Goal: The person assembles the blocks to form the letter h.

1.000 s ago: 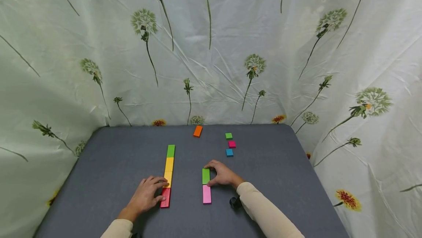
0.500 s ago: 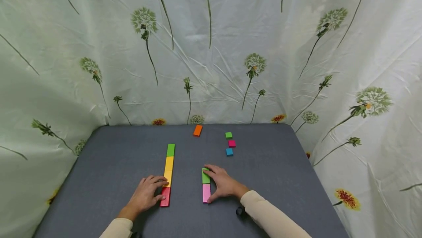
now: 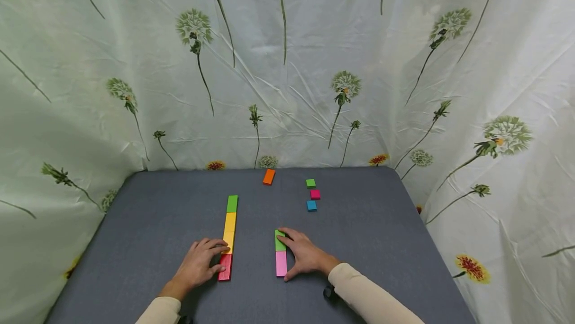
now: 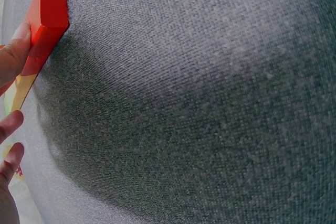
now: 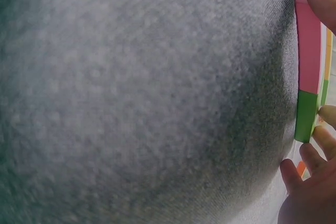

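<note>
One row of blocks runs away from me: a red block (image 3: 227, 270) nearest, two yellow blocks (image 3: 230, 221), then a green block (image 3: 232, 203) at the far end. My left hand (image 3: 196, 265) rests at this row with relaxed fingers, its thumb on the red block and fingertips on the nearer yellow one. To the right, a pink block (image 3: 281, 265) lies end to end with another green block (image 3: 279, 246). My right hand (image 3: 307, 255) spans this pair, thumb at the pink block's near end and fingers at the green block's far end.
An orange block (image 3: 268, 177) lies near the back edge of the dark grey table (image 3: 359, 234). Right of it sit a small green block (image 3: 311, 183), a small magenta block (image 3: 315, 194) and a small blue block (image 3: 312, 206). A flowered curtain (image 3: 296, 114) hangs behind.
My right thumb has moved toward me, from the joint between the green and pink blocks to the pink block's near end. The left hand has stayed put.
</note>
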{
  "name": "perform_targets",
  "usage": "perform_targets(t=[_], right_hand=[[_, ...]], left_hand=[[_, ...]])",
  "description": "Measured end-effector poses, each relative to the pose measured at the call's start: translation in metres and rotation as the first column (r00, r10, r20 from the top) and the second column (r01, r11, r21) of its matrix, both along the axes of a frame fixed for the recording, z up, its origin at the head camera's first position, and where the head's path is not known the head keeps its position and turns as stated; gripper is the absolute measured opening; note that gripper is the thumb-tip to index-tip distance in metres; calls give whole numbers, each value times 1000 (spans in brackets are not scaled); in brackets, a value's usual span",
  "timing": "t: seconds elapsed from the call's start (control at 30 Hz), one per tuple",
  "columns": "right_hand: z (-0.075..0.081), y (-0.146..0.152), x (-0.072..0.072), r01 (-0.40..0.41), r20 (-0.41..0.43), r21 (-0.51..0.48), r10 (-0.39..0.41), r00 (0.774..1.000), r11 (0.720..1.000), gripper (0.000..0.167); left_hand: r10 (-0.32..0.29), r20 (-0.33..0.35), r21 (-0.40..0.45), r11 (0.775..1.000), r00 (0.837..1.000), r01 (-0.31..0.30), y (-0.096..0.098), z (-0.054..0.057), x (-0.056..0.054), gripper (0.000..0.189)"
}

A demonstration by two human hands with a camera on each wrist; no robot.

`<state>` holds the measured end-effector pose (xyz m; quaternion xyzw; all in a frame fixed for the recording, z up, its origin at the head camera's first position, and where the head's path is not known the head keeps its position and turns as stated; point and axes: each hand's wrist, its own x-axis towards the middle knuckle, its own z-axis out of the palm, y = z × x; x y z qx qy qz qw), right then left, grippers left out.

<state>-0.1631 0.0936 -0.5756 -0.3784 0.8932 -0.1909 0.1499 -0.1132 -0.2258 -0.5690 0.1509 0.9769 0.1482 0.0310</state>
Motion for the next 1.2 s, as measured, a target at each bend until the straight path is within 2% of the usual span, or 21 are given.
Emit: perform_targets(t=[0.23, 0.43, 0.63, 0.77, 0.93, 1.07, 1.2], right_hand=[[1, 0, 0, -1, -3, -1, 1, 1000, 1000, 103], [1, 0, -3, -8, 42, -47, 10, 999, 999, 102], [3, 2, -15, 55, 95, -127, -43, 995, 990, 102], [9, -2, -32, 113, 100, -164, -97, 990, 980, 94], [13, -9, -66, 179, 124, -200, -156, 980, 963, 78], [13, -16, -95, 206, 102, -220, -187, 977, 953, 71], [16, -26, -116, 246, 63, -217, -238, 969, 945, 65]], left_hand=[[0, 4, -5, 1000, 1000, 0, 0, 0, -1, 43], [-2, 5, -14, 1000, 1000, 2, -2, 1, -2, 43], [-15, -10, -5, 1000, 1000, 15, -2, 0, -2, 42], [-45, -37, -3, 999, 998, 45, -3, -1, -1, 42], [-67, -55, 6, 998, 996, 68, -5, -2, -4, 41], [-77, -57, 2, 997, 995, 77, -5, -3, -6, 41], [-91, -66, 18, 996, 994, 92, -6, -3, -5, 41]])
